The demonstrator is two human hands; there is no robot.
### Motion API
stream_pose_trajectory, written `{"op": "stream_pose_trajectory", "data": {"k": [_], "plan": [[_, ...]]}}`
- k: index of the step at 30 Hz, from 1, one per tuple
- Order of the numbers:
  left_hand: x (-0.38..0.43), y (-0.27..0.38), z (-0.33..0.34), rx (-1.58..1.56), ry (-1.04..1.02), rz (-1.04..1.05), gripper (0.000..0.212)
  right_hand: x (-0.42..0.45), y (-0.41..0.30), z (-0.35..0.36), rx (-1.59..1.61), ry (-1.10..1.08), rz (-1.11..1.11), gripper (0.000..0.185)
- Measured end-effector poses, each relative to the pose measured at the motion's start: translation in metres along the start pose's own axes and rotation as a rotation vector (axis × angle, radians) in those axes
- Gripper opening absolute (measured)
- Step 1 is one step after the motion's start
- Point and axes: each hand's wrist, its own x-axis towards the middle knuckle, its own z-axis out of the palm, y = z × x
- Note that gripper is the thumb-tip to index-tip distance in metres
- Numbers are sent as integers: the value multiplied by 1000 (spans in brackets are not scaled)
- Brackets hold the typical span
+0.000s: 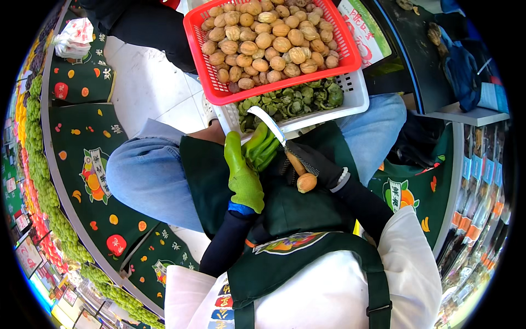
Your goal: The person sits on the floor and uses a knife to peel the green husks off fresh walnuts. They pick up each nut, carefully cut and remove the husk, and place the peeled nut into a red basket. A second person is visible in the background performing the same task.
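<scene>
My left hand (pixel 248 172), in a green coated glove, is raised over the dark green apron (pixel 283 214) on my lap. Its thumb stands apart from the fingers, and I see nothing between them. In a black dotted glove, my right hand (pixel 316 164) grips a curved knife (pixel 269 122) by its wooden handle. The pale blade arcs up and left, past the left fingertips. A round tan piece (pixel 307 183) shows at the handle's lower end; whether it is a knob or a walnut, I cannot tell. Before me, a red basket (pixel 224 100) holds many walnuts (pixel 263 41).
Beneath the red basket is a white basket (pixel 357 98) with green husks (pixel 296 98). A person's dark-clothed leg (pixel 144 33) is at the upper left. Fruit displays (pixel 49 181) curve along the left; a black counter (pixel 427 61) and shelves of packaged goods (pixel 476 197) flank the right.
</scene>
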Motion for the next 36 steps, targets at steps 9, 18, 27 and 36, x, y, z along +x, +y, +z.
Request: {"op": "stream_pose_trajectory", "data": {"k": [9,18,27,36], "plan": [[-6,13,13,-9,-188,-83,74,-14,-1,-1,108,34,56,44],[-3,17,15,-106,-220,-196,79,5,-64,14,-32,171,-224,34],[-5,22,38,-424,-58,-150,65,39,-101,75,-126,563,-174,44],[39,21,27,-320,-74,219,67,57,-99,49,-727,475,-373,39]]}}
